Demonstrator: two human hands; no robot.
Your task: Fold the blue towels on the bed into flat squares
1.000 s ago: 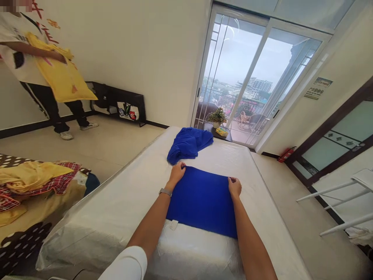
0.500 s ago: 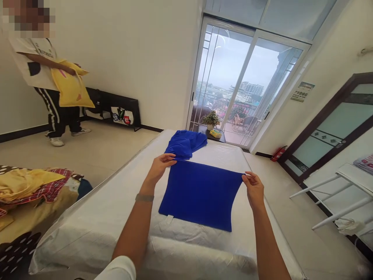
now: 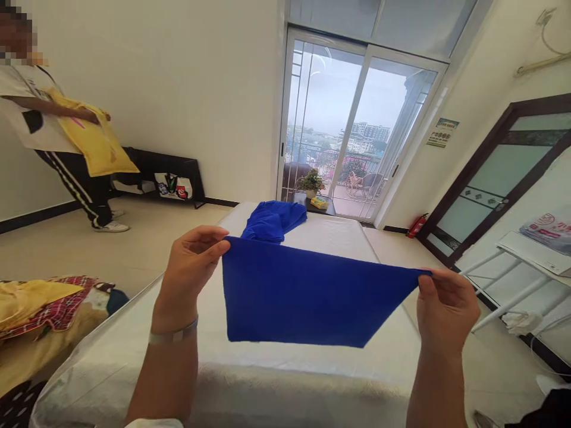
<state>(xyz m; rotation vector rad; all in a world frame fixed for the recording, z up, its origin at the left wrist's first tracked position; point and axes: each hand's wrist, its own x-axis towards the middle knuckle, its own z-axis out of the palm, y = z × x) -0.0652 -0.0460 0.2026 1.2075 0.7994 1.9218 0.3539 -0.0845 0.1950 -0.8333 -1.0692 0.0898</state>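
Note:
A plain blue cloth [image 3: 307, 297] hangs stretched between my hands in front of me. Its top left corner is pinched by my left hand [image 3: 196, 261], thumb against fingers. On the other side my right hand [image 3: 448, 303] pinches the top right corner the same way. The cloth hides part of the bed [image 3: 250, 374] behind it, whose mattress is wrapped in a clear, shiny cover. At the bed's far end lies a crumpled heap of blue fabric [image 3: 274, 220], apart from my hands.
A person [image 3: 44, 131] stands at the left holding a yellow pillow [image 3: 98, 139]. Yellow and plaid fabrics [image 3: 66, 297] lie at lower left. Beyond the bed are a dark side table with a plant [image 3: 311, 181] and a sliding glass door. A white table [image 3: 535, 255] stands at right.
Both my hands have lifted the blue cloth up and nearer to me, spreading wider apart. The view has shifted slightly to the right.

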